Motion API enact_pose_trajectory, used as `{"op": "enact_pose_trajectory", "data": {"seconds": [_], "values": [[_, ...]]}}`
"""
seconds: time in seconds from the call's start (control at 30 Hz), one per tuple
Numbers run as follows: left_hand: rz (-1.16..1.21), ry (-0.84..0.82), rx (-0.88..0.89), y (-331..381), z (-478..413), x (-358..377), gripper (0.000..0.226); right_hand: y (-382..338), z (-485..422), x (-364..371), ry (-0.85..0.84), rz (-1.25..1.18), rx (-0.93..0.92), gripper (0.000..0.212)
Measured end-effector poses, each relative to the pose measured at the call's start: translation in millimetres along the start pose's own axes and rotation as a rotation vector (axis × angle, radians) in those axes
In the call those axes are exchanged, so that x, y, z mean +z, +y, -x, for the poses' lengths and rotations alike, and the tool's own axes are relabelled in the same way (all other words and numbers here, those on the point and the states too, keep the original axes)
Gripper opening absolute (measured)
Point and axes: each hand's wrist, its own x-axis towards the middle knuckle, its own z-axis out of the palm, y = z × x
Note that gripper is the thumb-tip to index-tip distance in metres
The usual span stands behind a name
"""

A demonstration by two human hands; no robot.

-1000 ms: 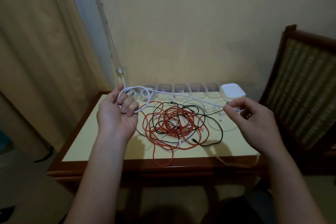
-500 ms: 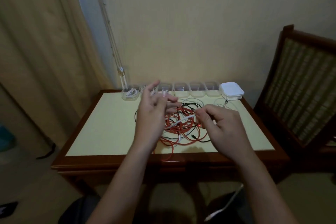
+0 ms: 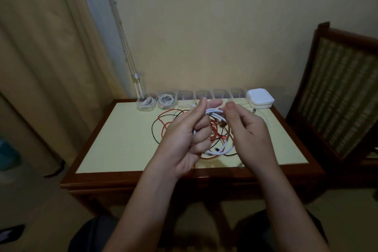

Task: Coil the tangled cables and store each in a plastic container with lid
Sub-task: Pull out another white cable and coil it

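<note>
Now the person is holding the white cable [image 3: 215, 111] up above the middle of the table [image 3: 122, 139], over the tangle of red cable [image 3: 162, 130] and black cable [image 3: 152, 129] that is lying on the tabletop. The white cable is hanging as a long narrow coil, its long axis running from the fingertips at the far end down towards the person. Its lower bend is dangling just above the tangle with a dark plug showing near the bottom. The left hand [image 3: 184, 137] is gripping one side of the coil with its lower fingers curled round it, thumb and forefinger reaching forward. The right hand [image 3: 249, 129] is pinching the top of the coil just beside the left fingertips. Half a second ago the left fingers were spread and a short straight run of cable was stretching between the hands. A second ago the hands were well apart with the cable drawn out across the table, and they are now almost touching. Along the far edge two plastic containers [image 3: 145, 106] are holding coiled white cables, beside clear empty ones [image 3: 204, 96] and a stack of white lids [image 3: 260, 98].
</note>
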Motion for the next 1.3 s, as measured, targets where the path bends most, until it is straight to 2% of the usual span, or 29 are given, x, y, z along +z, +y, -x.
{"op": "enact_pose_trajectory", "data": {"seconds": [0.13, 0.27, 0.4, 0.57, 0.8, 0.93, 1.2, 1.3], "values": [[-0.028, 0.019, 0.068, -4.9, -0.6, -0.3, 0.036, 0.5, 2.5, 4.0, 0.031, -0.011, 0.019, 0.057], [-0.065, 0.073, 0.104, -16.4, -1.1, 8.9, 0.035, -1.4, 2.5, 7.6, 0.105, 0.037, -0.008, 0.036], [-0.165, 0.118, 0.150, -24.5, -1.2, 11.3, 0.032, 1.5, 2.1, 10.1, 0.134, 0.088, 0.010, 0.043], [-0.146, 0.137, 0.099, -22.2, -1.3, 4.5, 0.029, 3.6, 1.6, 6.5, 0.108, 0.125, 0.017, 0.038], [0.070, 0.107, -0.065, -12.0, -4.1, -1.8, 0.032, 4.3, 0.7, 3.9, -0.004, 0.080, 0.058, 0.038], [0.213, 0.137, -0.089, -2.3, -5.8, -8.6, 0.028, 8.0, 0.1, -1.4, -0.057, 0.072, 0.092, 0.056], [0.486, 0.221, 0.074, 27.1, -2.9, -40.6, 0.021, 27.0, 1.7, -30.6, -0.044, 0.095, 0.140, 0.033], [0.628, 0.274, 0.169, 39.9, 1.3, -55.5, 0.030, 40.3, 7.2, -42.1, -0.020, 0.140, 0.157, 0.023]]}}
